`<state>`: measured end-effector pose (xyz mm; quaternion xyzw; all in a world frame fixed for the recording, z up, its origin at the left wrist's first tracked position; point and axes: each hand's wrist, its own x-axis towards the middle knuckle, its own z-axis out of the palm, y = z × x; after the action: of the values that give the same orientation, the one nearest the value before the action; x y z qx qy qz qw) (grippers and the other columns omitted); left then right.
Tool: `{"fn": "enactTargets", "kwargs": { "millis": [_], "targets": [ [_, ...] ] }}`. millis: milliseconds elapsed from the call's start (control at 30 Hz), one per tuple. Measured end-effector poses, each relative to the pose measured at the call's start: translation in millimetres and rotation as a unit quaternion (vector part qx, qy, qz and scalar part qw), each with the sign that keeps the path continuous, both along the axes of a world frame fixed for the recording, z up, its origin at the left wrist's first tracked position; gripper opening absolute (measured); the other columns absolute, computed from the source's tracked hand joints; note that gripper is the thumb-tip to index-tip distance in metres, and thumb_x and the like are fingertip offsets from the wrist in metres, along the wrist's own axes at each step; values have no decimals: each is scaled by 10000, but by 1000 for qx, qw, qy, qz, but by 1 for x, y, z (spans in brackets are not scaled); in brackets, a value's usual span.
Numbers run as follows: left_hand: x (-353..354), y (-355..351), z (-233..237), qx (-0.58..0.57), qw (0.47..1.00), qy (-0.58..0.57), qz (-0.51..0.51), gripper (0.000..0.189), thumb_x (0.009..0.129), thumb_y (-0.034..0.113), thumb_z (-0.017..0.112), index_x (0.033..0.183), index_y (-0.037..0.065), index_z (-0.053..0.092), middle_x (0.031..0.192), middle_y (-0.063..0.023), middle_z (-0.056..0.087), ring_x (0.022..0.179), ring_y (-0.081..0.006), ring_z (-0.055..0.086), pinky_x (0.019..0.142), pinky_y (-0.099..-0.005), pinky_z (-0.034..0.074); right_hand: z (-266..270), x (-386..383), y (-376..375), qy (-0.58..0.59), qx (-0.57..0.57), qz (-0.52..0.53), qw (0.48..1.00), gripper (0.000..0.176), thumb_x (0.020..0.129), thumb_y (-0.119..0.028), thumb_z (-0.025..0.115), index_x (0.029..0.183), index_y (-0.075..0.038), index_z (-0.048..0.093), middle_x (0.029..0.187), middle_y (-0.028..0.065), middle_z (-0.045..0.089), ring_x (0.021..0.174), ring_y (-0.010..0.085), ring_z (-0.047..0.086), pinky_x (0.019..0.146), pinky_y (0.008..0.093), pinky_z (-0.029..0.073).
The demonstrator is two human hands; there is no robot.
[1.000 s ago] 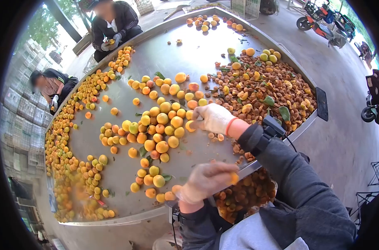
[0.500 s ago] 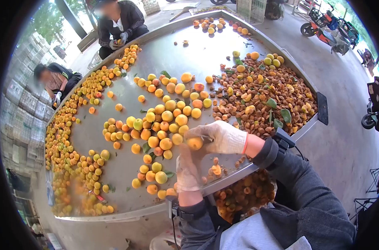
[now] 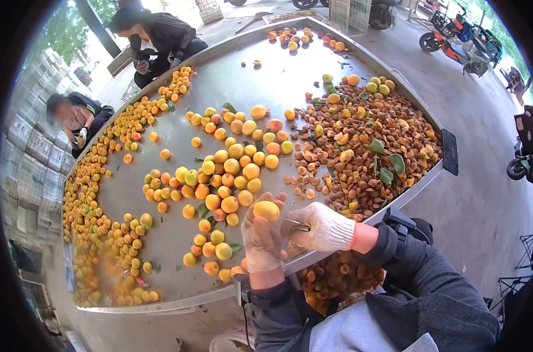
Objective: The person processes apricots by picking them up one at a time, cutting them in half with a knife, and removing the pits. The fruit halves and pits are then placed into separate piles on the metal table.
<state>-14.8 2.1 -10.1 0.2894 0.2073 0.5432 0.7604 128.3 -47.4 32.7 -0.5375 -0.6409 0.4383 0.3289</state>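
Gloved in white, my left hand holds a yellow apricot at its fingertips, above the metal table's near edge. My right hand, also gloved, is closed on a thin metal tool beside the apricot; its tip points toward the fruit. Loose whole apricots lie on the metal table just beyond my left hand. Past my right hand is a heap of brown pits mixed with some fruit pieces and green leaves.
More apricots line the table's left side. A container of apricot pieces stands below the near edge. Two people, one in a dark jacket and one crouching, are across the table. Scooters stand behind at right.
My hands have moved apart slightly, and the apricot now rests in my left hand with the tool visible in my right. The person in the dark jacket has leaned left and lowered a hand.
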Motion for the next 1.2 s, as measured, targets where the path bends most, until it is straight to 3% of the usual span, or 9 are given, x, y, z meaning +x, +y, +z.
{"fn": "enactTargets", "kwargs": {
  "millis": [300,567,700,767,867,933,967,1100,1200],
  "targets": [
    [3,-6,21,-13,980,198,2,440,801,-64,678,1222,-83,549,1003,-161,675,940,-203,656,818,-283,533,-13,-1,12,-66,-24,-50,996,168,800,-82,598,938,-43,685,799,160,675,687,256,646,641,346,501],
    [-2,-9,33,7,982,164,-95,482,807,-120,609,1274,-77,499,1130,-194,626,1055,-271,625,913,-357,518,10,10,13,240,-312,80,916,204,752,-49,621,949,-6,656,763,11,638,642,141,568,593,249,453],
    [1,-6,23,26,988,71,-135,540,778,-161,569,1300,-51,487,1220,-182,588,1164,-300,569,968,-392,491,-17,19,6,286,-239,86,924,194,766,-48,603,948,-19,661,803,25,658,694,145,595,649,266,479],
    [-2,3,11,12,995,29,-96,563,761,-171,562,1303,-33,493,1249,-183,572,1193,-306,547,980,-388,480,-11,39,1,-17,-98,67,993,189,784,-41,583,950,-41,673,871,23,674,785,139,615,728,281,494],
    [1,5,7,-19,1000,3,-22,564,734,-155,586,1270,17,543,1238,-154,576,1186,-290,551,956,-354,483,0,54,-17,118,-38,-117,985,130,830,-67,627,937,-25,688,883,66,674,799,127,631,724,292,510],
    [14,-1,5,131,938,320,-11,530,731,-83,651,1242,30,569,1125,-136,609,1087,-254,591,901,-324,497,21,46,-14,152,-47,-161,974,186,812,-80,664,991,-30,670,874,72,667,823,122,624,736,292,505],
    [18,4,-10,332,832,442,52,549,719,-8,712,1247,31,566,1005,-120,609,963,-225,616,829,-300,510,27,39,-8,67,-9,-161,985,254,792,-151,687,1025,-54,659,904,108,671,849,190,642,758,304,508],
    [24,-5,7,359,781,501,103,552,727,30,725,1254,29,562,1040,-143,614,912,-222,633,760,-292,524,23,32,14,-69,24,-121,990,409,762,-265,714,1114,-83,613,924,171,668,837,277,669,753,332,520],
    [23,-8,4,294,845,439,73,554,768,29,694,1296,34,527,1109,-129,626,852,-210,641,704,-303,533,18,31,16,-19,13,-123,992,312,778,-225,709,1031,-65,624,836,118,656,721,214,643,669,326,507]
  ]
}}
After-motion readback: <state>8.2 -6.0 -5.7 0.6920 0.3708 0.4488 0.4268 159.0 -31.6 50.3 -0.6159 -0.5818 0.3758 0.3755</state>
